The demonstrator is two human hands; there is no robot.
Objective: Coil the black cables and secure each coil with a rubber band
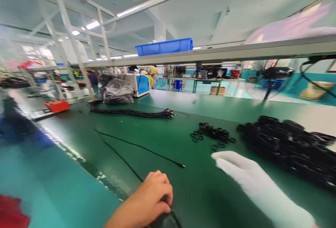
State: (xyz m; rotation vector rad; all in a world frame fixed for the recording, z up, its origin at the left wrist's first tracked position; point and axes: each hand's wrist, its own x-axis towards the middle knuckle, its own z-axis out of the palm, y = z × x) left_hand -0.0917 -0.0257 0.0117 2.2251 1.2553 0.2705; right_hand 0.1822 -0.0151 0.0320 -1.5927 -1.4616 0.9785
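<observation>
My left hand (156,196), bare, is low in the middle with its fingers curled round a thin black cable (123,159). From the hand the cable runs out to the far left, bends back, and ends in a small tip on the bench. A short piece also shows below the fingers. My right hand (236,166) wears a white glove, its thumb and fingertips drawn together in a pinch. Whatever they hold, if anything, is hidden. Just beyond those fingertips lies a loose pile of small black rings (215,133).
Coiled black cables (288,147) are heaped at the right. Further back lie a bundle of straight black cables (133,113), a plastic bag (118,89) and a blue-and-white box (141,84). A red box (57,106) sits left. Overhead, a shelf carries a blue tray (165,47).
</observation>
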